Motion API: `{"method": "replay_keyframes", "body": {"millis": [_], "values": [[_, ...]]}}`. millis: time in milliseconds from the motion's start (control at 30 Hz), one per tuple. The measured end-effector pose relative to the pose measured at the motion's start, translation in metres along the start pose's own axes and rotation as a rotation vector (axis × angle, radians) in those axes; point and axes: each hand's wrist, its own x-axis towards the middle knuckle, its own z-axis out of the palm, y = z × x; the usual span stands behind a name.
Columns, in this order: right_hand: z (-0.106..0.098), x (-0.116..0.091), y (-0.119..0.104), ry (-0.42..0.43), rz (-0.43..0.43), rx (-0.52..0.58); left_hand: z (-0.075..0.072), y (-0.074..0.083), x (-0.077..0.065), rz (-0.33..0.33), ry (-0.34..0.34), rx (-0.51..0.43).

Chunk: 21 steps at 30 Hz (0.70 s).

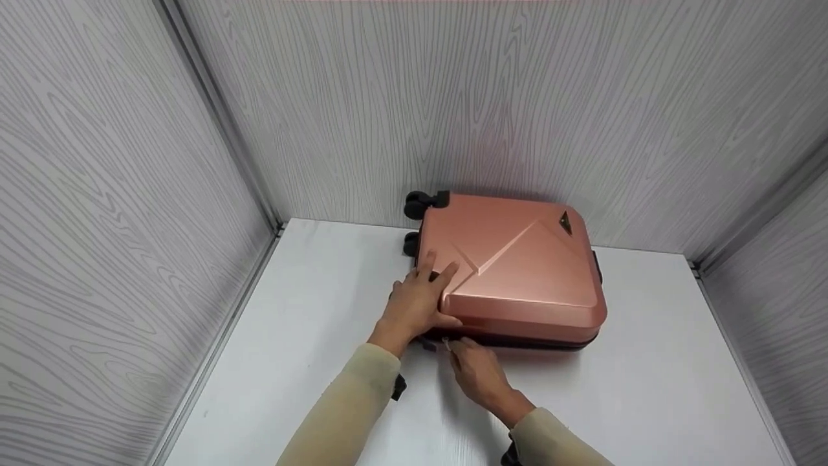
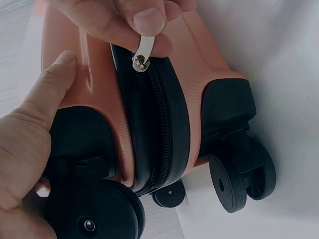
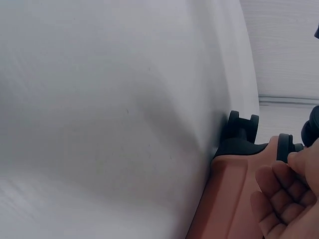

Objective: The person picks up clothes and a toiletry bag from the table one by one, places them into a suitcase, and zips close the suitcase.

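A rose-pink hard-shell suitcase (image 1: 524, 272) lies flat on the white table, its black wheels (image 1: 419, 206) toward the left. My left hand (image 1: 411, 304) rests on its near left corner with fingers spread over the shell. In the left wrist view, that thumb presses the shell above a wheel (image 2: 94, 211). At the near side, my right hand (image 1: 477, 372) pinches a silver zipper pull (image 2: 144, 49) between thumb and finger. The zipper (image 2: 158, 119) runs along the black band around the case, and its teeth look joined below the slider. Part of the right hand is cut off in the right wrist view.
The white tabletop (image 1: 310, 291) extends on both sides of the case. Grey wood-grain panels (image 1: 453, 97) enclose it at the back, left and right. The suitcase's far side is close to the back panel. A black side handle (image 1: 597, 266) is on its right end.
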Motion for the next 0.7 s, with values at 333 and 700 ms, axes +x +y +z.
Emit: {"method": "replay_keyframes", "body": {"millis": [333, 700], "values": [[-0.027, -0.019, 0.019, 0.098, 0.091, 0.03, 0.001, 0.001, -0.002, -0.005, 0.006, 0.012], [-0.092, -0.024, 0.068, 0.565, 0.126, -0.003, 0.004, 0.003, -0.007, -0.022, 0.004, 0.013]]}}
